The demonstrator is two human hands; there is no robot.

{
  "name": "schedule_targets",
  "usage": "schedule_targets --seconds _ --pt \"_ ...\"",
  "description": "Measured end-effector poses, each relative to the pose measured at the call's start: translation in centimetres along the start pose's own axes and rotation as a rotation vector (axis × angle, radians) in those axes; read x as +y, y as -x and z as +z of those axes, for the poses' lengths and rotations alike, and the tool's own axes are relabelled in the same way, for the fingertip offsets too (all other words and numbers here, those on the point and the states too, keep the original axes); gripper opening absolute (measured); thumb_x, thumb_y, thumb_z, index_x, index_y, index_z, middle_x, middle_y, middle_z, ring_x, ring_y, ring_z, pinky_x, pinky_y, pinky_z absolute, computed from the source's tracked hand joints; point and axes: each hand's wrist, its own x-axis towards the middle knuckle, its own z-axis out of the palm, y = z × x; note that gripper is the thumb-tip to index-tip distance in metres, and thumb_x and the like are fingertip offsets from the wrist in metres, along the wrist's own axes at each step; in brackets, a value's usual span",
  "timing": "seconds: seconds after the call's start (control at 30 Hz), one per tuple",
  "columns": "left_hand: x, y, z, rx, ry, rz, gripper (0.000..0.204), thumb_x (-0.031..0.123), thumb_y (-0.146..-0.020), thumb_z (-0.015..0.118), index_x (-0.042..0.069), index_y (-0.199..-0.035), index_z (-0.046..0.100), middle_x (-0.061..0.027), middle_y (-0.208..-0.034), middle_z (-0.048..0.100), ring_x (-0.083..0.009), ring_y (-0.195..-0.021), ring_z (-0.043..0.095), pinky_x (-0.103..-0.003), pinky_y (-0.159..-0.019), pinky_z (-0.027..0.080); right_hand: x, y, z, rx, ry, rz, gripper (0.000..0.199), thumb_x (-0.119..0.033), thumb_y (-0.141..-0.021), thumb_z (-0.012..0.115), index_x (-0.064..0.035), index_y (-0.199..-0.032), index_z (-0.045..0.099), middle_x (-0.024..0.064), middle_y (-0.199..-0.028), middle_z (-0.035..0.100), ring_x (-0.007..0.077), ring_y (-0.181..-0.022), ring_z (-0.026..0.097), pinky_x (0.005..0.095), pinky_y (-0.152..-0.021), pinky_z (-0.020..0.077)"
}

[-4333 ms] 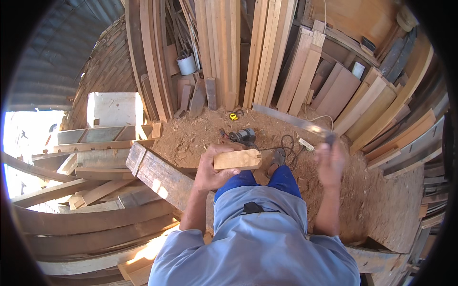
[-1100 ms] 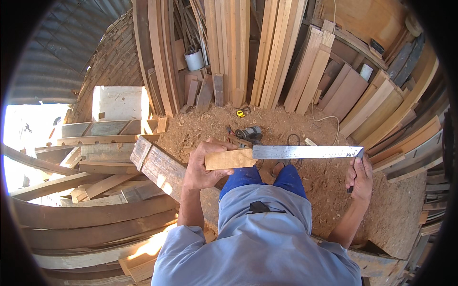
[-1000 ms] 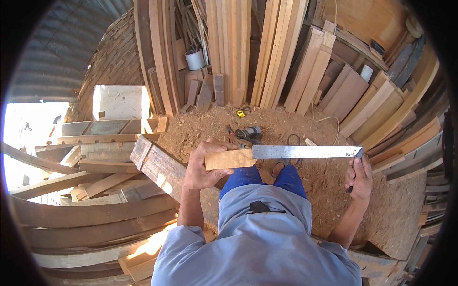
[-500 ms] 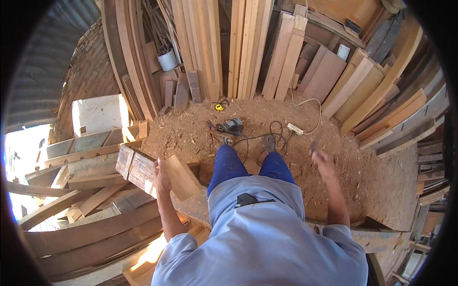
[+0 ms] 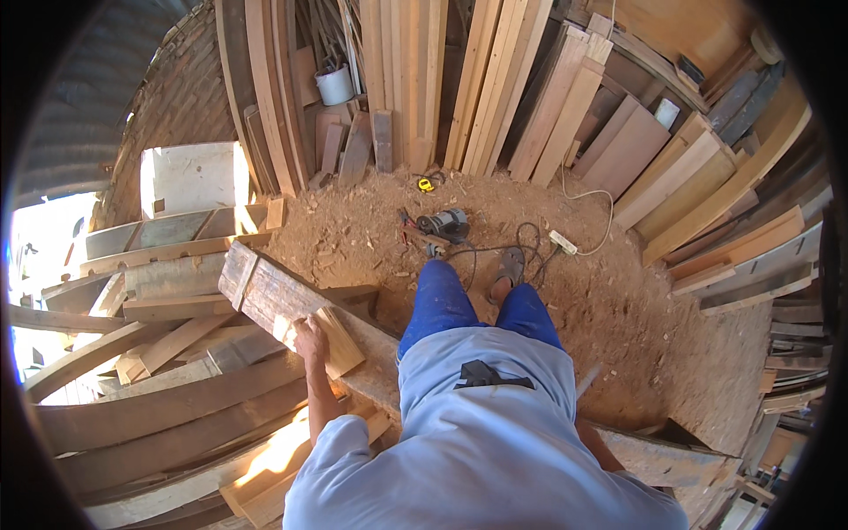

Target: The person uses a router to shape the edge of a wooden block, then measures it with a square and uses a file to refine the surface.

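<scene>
My left hand grips the edge of a short light wooden board. The board stands tilted on a long worn plank that runs beneath it to my front. Of my right arm only part of the forearm shows, beside my shirt at the lower right; the hand itself is hidden behind my body. A blurred, pale, narrow blade-like thing sticks out just beyond it, its kind too smeared to tell.
On the sawdust-covered ground lie a corded power tool, a yellow tape measure and a white power strip. Boards lean upright along the far side. Loose timber is piled at my left. A white bucket stands among the planks.
My right hand, raised out to the right with a small dark object, has dropped back behind my body. My left hand and the board have moved slightly right and nearer, down onto the plank.
</scene>
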Motion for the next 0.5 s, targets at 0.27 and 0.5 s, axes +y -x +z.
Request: schedule_targets --seconds 0.27,0.5 --pt "-1.1 -0.1 0.5 0.079 -0.092 -0.008 0.063 0.047 -0.1 0.054 -0.007 -0.131 0.053 -0.031 -0.118 0.065 -0.0458 -0.114 0.061 -0.051 -0.101 0.045 -1.2 -2.3 -1.8 0.011 -0.067 0.069 0.035 -0.033 -0.081 0.072 -0.0089 -0.106 0.078 0.0155 -0.104 0.076 0.0316 -0.092 0.073 0.041 -0.082 0.0573" --pt "6.7 6.4 -3.1 -0.006 -0.053 -0.187 0.093 0.061 -0.091 0.059 0.0 -0.154 0.028 -0.0286 -0.152 0.036 -0.0475 -0.142 0.032 -0.063 -0.113 0.029 -1.5 -4.3 -4.0 0.0 -0.056 0.11 0.036 -0.034 -0.081 0.073 -0.007 -0.104 0.077 0.0161 -0.106 0.075 0.0307 -0.094 0.073 0.0412 -0.083 0.057"
